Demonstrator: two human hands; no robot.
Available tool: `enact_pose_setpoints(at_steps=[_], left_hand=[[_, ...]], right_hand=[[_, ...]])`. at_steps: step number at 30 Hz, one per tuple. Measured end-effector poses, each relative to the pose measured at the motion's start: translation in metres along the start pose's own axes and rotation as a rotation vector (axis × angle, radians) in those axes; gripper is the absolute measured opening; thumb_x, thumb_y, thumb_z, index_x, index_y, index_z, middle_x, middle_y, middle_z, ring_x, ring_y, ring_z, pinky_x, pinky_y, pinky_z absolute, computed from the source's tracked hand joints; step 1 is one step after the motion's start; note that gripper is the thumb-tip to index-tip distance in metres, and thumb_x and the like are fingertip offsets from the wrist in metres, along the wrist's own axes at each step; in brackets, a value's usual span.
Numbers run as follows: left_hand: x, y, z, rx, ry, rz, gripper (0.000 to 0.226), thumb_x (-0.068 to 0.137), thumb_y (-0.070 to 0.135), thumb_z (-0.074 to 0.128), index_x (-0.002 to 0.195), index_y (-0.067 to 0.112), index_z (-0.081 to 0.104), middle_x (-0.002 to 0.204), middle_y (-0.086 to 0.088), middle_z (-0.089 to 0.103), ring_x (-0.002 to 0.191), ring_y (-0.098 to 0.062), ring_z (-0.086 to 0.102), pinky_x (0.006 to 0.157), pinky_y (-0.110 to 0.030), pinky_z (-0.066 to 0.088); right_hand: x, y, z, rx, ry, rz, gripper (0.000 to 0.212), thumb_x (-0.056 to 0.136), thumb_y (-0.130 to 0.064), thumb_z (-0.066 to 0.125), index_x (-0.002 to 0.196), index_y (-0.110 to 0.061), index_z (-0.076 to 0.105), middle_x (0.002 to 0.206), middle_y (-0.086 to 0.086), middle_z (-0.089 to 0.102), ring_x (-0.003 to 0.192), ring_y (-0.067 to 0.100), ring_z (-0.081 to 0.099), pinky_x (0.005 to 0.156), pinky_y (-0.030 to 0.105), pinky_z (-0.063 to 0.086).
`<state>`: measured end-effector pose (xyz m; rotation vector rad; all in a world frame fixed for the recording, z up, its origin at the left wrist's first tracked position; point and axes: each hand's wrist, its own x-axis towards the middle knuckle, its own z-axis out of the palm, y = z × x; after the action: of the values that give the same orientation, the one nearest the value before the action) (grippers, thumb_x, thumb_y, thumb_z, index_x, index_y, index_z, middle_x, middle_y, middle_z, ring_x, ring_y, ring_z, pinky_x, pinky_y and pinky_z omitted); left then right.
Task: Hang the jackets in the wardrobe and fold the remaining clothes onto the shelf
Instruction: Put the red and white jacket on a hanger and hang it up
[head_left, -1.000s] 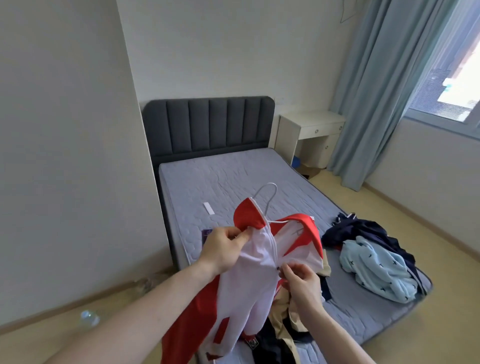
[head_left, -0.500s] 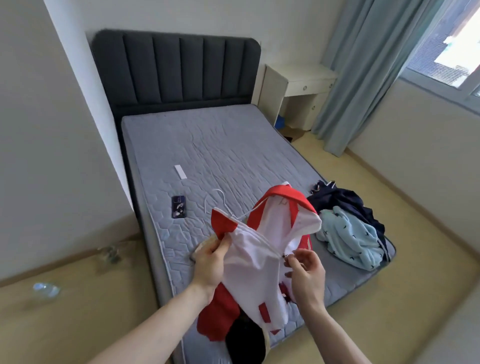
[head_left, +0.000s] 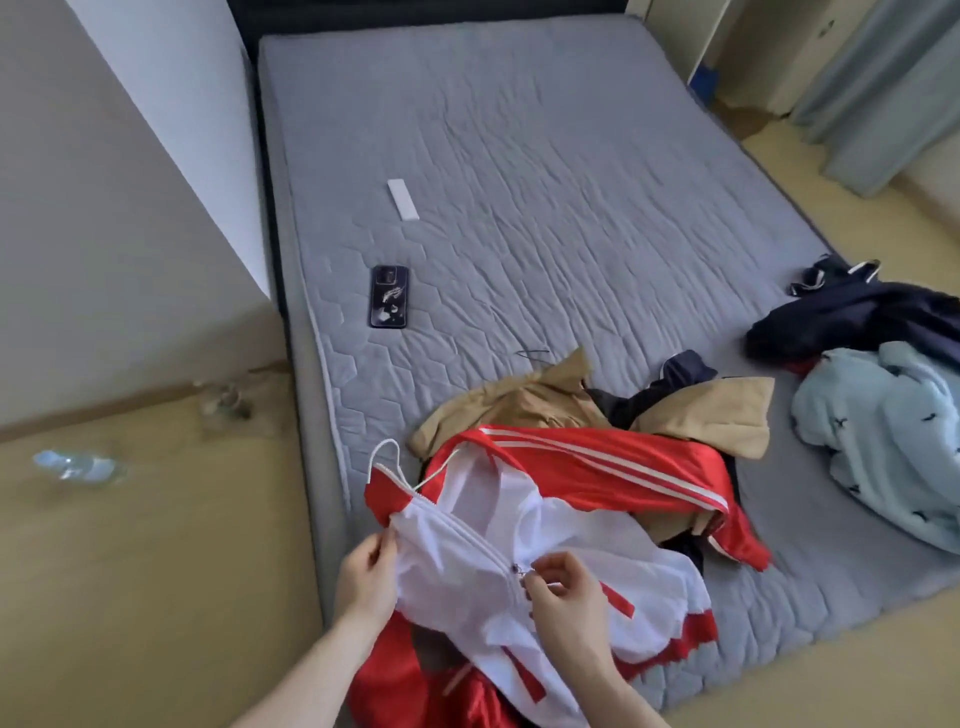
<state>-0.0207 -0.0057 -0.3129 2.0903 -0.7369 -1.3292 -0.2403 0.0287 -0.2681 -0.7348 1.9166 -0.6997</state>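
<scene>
Grey mattress (head_left: 545, 171) on tan floor (head_left: 145, 545), both hands pinching red-white jacket (head_left: 467, 566), left hand (head_left: 366, 574), right hand (head_left: 563, 597)

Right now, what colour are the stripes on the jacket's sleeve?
White stripes on the red jacket, clearest in the head view.

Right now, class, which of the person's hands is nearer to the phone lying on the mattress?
The left hand. It grips the jacket edge at the mattress's near left side, below the phone. The right hand pinches the zip further right, so it is farther from the phone.
</scene>
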Motion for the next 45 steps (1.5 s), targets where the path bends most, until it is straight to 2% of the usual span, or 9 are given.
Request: enact_pose_setpoints(at_steps=[5,9,12,17,22,28,31,35,45], left_hand=[[0.058,-0.051,0.010,0.284,-0.060,-0.062,0.014,0.101,0.026,0.054,0.095,0.028,0.066,0.093,0.003,0.071,0.097,-0.029,0.066,0.074,-0.032,0.048],[0.067,-0.064,0.011,0.430,0.013,-0.011,0.051,0.098,0.032,0.061,0.145,0.017,0.050,0.143,-0.006,0.057,0.132,-0.030,0.052,0.109,-0.041,0.043],[0.051,-0.062,0.012,0.449,0.106,0.336,0.035,0.088,0.018,0.070,0.121,0.024,0.060,0.113,0.007,0.059,0.103,-0.019,0.061,0.090,-0.041,0.053],[0.026,-0.056,0.033,0.737,-0.354,0.671,0.044,0.090,0.032,0.061,0.132,0.042,0.048,0.115,0.024,0.052,0.106,0.004,0.048,0.084,-0.017,0.045],[0.036,-0.053,0.061,0.663,-0.317,0.614,0.009,0.097,0.031,0.059,0.102,0.031,0.066,0.091,0.013,0.056,0.089,-0.006,0.053,0.065,-0.013,0.035],[0.049,-0.057,0.073,0.551,-0.239,0.543,0.015,0.098,0.026,0.061,0.088,0.025,0.071,0.086,0.012,0.064,0.083,-0.005,0.058,0.069,-0.014,0.041],[0.054,-0.058,0.070,0.542,-0.247,0.553,0.015,0.099,0.020,0.059,0.100,0.022,0.074,0.095,0.012,0.070,0.092,-0.004,0.060,0.079,-0.018,0.046],[0.072,-0.047,0.054,0.655,-0.264,0.644,0.008,0.097,0.017,0.060,0.093,0.022,0.066,0.090,0.008,0.069,0.089,-0.016,0.062,0.077,-0.032,0.048],[0.142,-0.043,0.017,0.574,0.158,0.337,0.022,0.087,0.021,0.077,0.082,0.022,0.056,0.076,-0.001,0.071,0.080,-0.032,0.066,0.064,-0.040,0.046]], right_hand=[[0.036,0.043,0.048,-0.028,-0.136,-0.002,0.007,0.084,-0.017,0.073,0.086,-0.022,0.067,0.080,-0.006,0.074,0.074,0.010,0.072,0.060,0.023,0.053],[0.048,0.050,0.064,-0.072,-0.174,-0.022,0.008,0.085,-0.023,0.074,0.085,-0.025,0.066,0.078,-0.007,0.074,0.073,0.006,0.072,0.060,0.018,0.051],[0.054,0.048,0.073,-0.128,-0.228,-0.050,0.008,0.086,-0.025,0.074,0.085,-0.026,0.065,0.080,-0.013,0.074,0.075,0.003,0.071,0.060,0.015,0.050],[0.063,0.048,0.082,-0.206,-0.308,-0.169,0.013,0.096,-0.018,0.062,0.092,-0.030,0.060,0.089,-0.017,0.073,0.082,0.004,0.069,0.069,0.016,0.051],[0.070,0.059,0.078,-0.319,-0.359,-0.233,0.019,0.100,-0.026,0.055,0.095,-0.044,0.053,0.102,-0.026,0.068,0.100,-0.004,0.063,0.073,0.013,0.048],[0.077,0.077,0.070,-0.587,-0.368,-0.207,0.040,0.085,-0.036,0.068,0.119,-0.042,0.048,0.113,-0.026,0.053,0.108,-0.001,0.051,0.083,0.016,0.043],[0.080,0.079,0.075,-0.696,-0.357,-0.232,0.011,0.088,-0.035,0.066,0.092,-0.027,0.061,0.091,-0.014,0.062,0.086,0.009,0.055,0.076,0.031,0.051],[0.082,0.085,0.075,-0.660,-0.310,-0.185,0.032,0.090,-0.029,0.063,0.067,-0.019,0.045,0.061,-0.005,0.050,0.056,0.012,0.043,0.052,0.026,0.037],[0.080,0.101,0.042,-0.721,-0.342,-0.099,0.025,0.089,-0.038,0.063,0.068,-0.031,0.051,0.067,-0.008,0.060,0.065,0.006,0.056,0.051,0.022,0.035]])
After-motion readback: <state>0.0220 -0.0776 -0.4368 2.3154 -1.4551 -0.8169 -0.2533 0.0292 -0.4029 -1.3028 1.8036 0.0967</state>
